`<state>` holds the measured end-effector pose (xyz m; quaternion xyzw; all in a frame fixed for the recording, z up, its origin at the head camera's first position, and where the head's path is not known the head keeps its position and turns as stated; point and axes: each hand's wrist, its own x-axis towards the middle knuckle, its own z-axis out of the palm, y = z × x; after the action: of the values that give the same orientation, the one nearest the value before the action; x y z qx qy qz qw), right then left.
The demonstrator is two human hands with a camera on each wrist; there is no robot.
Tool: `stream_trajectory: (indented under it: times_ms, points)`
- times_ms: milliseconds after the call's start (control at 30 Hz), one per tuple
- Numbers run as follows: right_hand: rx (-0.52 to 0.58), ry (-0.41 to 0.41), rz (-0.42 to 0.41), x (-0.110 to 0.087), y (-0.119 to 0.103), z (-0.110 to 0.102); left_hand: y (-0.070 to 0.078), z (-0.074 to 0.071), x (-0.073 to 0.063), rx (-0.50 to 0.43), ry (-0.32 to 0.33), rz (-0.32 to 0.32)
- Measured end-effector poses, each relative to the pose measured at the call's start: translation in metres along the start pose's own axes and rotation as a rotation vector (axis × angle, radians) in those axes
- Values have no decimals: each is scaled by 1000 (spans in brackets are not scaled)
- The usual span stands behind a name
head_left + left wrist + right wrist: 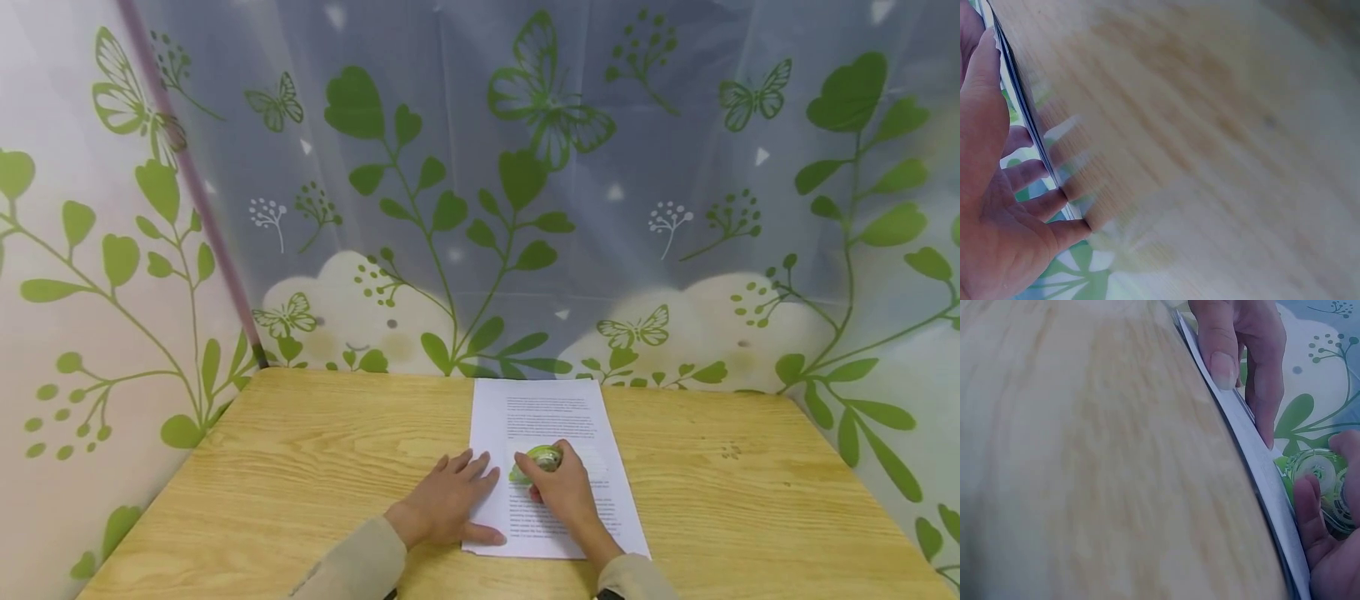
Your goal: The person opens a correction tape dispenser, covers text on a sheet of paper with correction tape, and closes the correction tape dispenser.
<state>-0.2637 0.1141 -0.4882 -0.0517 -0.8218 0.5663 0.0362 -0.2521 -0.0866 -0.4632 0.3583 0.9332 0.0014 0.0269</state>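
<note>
A stack of printed white paper (491, 417) lies on the wooden table, its several sheets showing at the edge in the right wrist view. My left hand (448, 500) rests on the left side of the stack, fingers spread and thumb out along the lower part. In my right hand (564, 492) is a green, see-through correction tape (543, 457), gripped between thumb and fingers over the middle of the top page. Small wheels show inside the clear case of the correction tape (1317, 465) in the right wrist view. The hand hides part of the print.
The wooden table (337, 433) extends to both sides of the paper. Behind it hangs a curtain (465, 208) with green leaves and butterflies, reaching down to the table's back edge. A faint paw-like mark (731, 450) is on the tabletop at the right.
</note>
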Motion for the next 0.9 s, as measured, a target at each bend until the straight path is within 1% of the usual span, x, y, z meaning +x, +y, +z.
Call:
stream_trajectory:
  times_ms: [400,667,900]
  points:
    - [-44,-7,-20,-1,0,0,-1,3,1,14,2,-3]
    - [-67,9,-25,0,1,0,0,2,0,19,10,-8]
    - [-78,-10,-47,-1,0,0,0,2,1,18,6,-7]
